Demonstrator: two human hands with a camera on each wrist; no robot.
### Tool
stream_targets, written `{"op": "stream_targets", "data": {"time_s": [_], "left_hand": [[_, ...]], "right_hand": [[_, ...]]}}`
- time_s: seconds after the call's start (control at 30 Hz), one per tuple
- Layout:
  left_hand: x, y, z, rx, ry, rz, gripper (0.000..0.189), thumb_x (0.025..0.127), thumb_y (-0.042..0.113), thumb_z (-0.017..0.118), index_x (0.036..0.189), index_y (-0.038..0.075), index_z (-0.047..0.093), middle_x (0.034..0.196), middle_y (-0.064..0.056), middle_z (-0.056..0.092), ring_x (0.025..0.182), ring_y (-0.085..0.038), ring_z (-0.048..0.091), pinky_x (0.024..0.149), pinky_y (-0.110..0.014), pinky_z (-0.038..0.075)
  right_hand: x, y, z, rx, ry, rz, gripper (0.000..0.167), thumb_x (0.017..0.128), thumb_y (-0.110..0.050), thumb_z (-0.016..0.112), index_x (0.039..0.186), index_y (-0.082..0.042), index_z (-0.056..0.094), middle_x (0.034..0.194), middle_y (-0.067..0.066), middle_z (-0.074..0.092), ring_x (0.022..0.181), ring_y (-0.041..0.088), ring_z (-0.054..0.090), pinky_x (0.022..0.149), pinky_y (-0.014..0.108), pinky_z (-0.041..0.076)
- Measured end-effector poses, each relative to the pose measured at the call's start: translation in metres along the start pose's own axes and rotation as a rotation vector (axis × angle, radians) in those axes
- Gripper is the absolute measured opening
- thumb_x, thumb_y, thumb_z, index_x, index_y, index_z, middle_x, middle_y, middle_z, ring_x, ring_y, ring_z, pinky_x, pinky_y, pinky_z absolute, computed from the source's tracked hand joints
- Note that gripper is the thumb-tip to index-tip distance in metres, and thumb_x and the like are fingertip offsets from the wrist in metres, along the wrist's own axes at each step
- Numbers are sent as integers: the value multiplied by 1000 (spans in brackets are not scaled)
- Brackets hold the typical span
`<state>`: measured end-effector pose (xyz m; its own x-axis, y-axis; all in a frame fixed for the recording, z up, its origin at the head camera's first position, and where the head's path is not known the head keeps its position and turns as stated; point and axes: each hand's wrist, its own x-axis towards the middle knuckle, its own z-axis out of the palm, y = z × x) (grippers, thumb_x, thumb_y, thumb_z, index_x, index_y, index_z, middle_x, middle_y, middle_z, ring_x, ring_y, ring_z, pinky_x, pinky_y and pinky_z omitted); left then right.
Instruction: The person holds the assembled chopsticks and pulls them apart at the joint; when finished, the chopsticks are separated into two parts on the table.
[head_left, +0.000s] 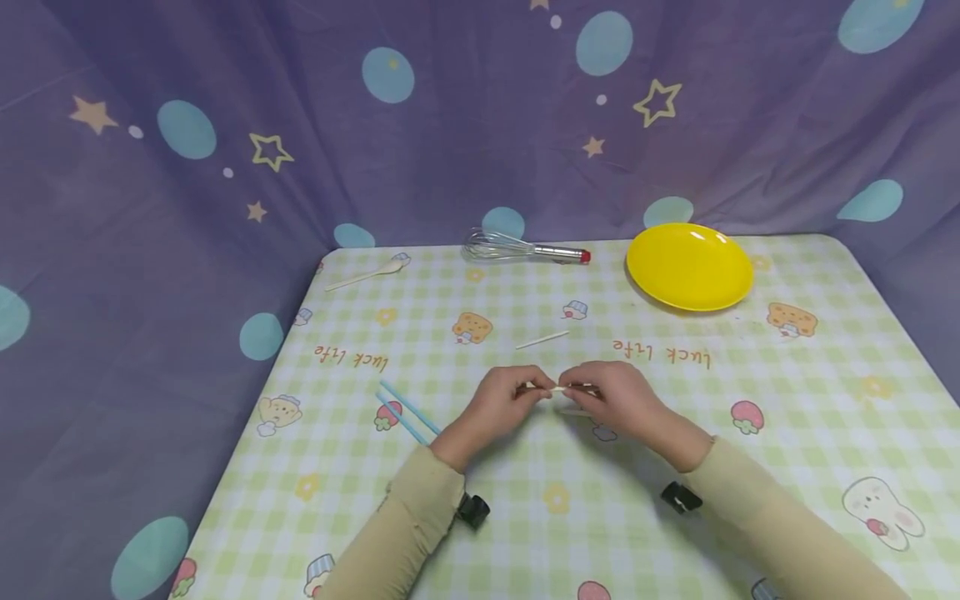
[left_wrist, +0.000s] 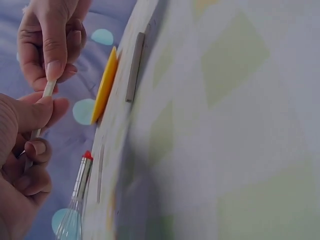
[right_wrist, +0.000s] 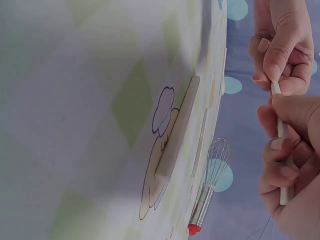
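Observation:
Both hands meet above the table over a thin, pale wooden stick [right_wrist: 283,131]. My left hand [head_left: 500,402] pinches one end between thumb and forefinger, its other fingers curled. Close beside it, my right hand [head_left: 618,398] grips the other part, and the stick's end juts past the curled fingers in the right wrist view. Between the fingertips, only a short bit of the stick shows in the head view. Under the right hand, a second pale stick [right_wrist: 179,132] lies on the cloth. Farther back lies another thin stick [head_left: 542,340].
Blue chopsticks [head_left: 408,414] lie beside the left forearm. At the back are a wooden spoon [head_left: 367,273], a whisk [head_left: 525,248] with a red-tipped handle, and a yellow plate [head_left: 690,267]. A checked cloth [head_left: 555,550] covers the table; a purple curtain [head_left: 465,150] hangs behind.

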<state>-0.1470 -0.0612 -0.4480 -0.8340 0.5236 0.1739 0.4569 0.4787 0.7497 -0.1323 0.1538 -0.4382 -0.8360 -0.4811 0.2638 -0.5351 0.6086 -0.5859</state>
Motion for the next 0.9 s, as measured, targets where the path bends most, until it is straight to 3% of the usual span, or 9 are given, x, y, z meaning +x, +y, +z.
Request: {"op": "stream_targets", "data": {"time_s": [0.13, 0.3, 0.53, 0.9], "left_hand": [[-1, 3, 1, -38, 22, -5, 7, 92, 11, 68, 93, 14, 74, 91, 5, 72, 58, -3, 53, 56, -23, 46], [-1, 6, 2, -100, 40, -31, 6, 92, 11, 68, 93, 14, 74, 89, 7, 71, 51, -4, 47, 52, -23, 42], [-2, 10, 5, -67, 54, -67, 6, 92, 13, 68, 93, 13, 74, 90, 8, 71, 52, -6, 46, 53, -23, 42], [0, 7, 10, -64, 64, -64, 6, 92, 15, 68, 94, 12, 73, 93, 6, 72, 58, -5, 52, 57, -24, 46]], "right_hand": [[-3, 2, -3, -6, 41, -53, 10, 90, -12, 71, 97, -16, 75, 89, -5, 72, 68, 3, 57, 64, 28, 49], [-5, 2, -5, -14, 59, -63, 10, 89, -13, 72, 97, -17, 76, 88, -6, 72, 65, 1, 53, 60, 27, 46], [-5, 4, -8, -12, 56, -72, 12, 87, -12, 74, 98, -16, 76, 90, -6, 73, 65, 1, 54, 60, 26, 47], [-5, 7, -8, -11, 40, -68, 14, 86, -9, 74, 99, -15, 77, 91, -6, 73, 72, 4, 63, 64, 29, 51]]}}
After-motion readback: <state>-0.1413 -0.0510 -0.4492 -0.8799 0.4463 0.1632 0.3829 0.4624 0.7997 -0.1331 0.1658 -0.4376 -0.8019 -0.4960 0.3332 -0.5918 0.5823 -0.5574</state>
